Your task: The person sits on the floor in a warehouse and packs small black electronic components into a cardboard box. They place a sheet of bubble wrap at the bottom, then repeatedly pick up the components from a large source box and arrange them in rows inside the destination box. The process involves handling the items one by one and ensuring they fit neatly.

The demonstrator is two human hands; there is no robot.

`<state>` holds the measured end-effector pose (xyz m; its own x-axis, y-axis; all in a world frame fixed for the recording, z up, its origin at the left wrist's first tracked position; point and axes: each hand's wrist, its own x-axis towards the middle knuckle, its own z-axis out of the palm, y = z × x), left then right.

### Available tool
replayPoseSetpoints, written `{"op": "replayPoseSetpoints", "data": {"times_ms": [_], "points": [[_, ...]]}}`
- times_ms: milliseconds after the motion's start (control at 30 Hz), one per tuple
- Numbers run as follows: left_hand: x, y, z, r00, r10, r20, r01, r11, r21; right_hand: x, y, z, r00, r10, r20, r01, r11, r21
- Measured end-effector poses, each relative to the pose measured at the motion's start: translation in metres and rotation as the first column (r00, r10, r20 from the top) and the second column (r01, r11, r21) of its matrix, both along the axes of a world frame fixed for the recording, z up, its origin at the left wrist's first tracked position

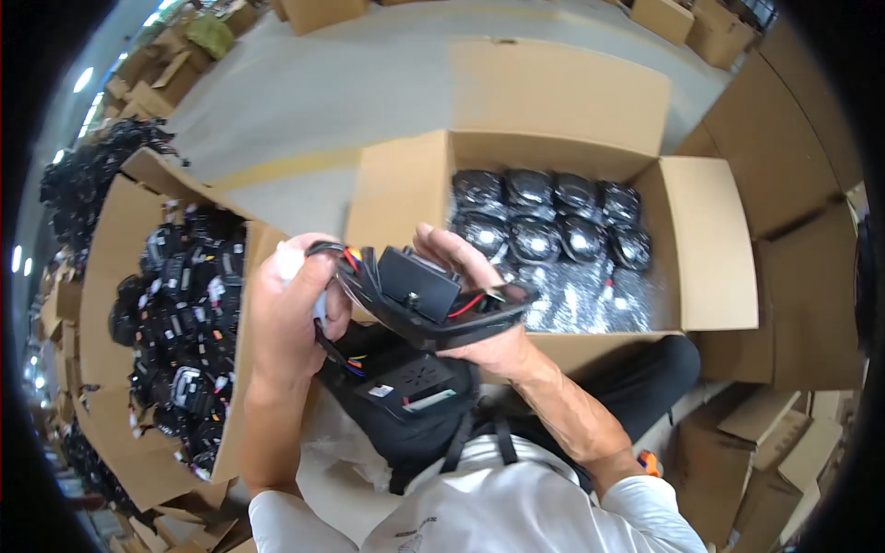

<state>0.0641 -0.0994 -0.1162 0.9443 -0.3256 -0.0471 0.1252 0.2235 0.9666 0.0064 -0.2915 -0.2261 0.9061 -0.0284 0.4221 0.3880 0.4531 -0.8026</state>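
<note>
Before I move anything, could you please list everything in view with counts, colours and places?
Wired shell: 1, black, between both hands
Grille panel: 1, black, below the shell
Right open box: 1, brown, ahead right
Wrapped domed parts: 8 clearly visible, black, inside it
Left open box: 1, brown, left
Jumbled parts: uncountable, mostly black, inside it
Heap: 1, black, beyond it
Other cartons: many, brown, around
Floor line: 1, yellow, ahead
Unclear item: 1, orange, by right forearm
Shirt: 1, white, lower centre
Trousers: 1, black, lap
Left hand, right hand: 2, bare, at the shell
</note>
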Motion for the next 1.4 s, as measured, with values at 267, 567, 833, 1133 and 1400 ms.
{"op": "replayPoseSetpoints", "data": {"times_ms": [267,567,833,1133,1400], "points": [[0.016,-0.078,-0.031,0.963,-0.268,-0.004,0.264,0.949,0.171,-0.007,-0.151,0.044,0.816,-0.560,-0.145,0.542,0.827,-0.145],[0.037,-0.068,-0.058,0.984,-0.180,0.015,0.178,0.978,0.108,-0.019,-0.205,-0.118,0.447,-0.328,-0.832,-0.329,0.805,-0.494],[0.032,-0.094,-0.051,0.997,-0.063,-0.032,0.058,0.988,-0.142,-0.027,-0.204,-0.184,0.322,-0.414,-0.852,-0.476,0.707,-0.523],[0.018,-0.120,-0.044,1.000,-0.024,0.017,0.029,0.900,-0.435,-0.057,-0.126,-0.063,0.477,0.213,-0.853,-0.190,0.972,0.137],[-0.080,-0.152,-0.075,0.232,-0.549,0.803,0.618,0.721,0.314,-0.074,-0.110,-0.007,0.532,0.326,-0.781,-0.017,0.927,0.375]]}}
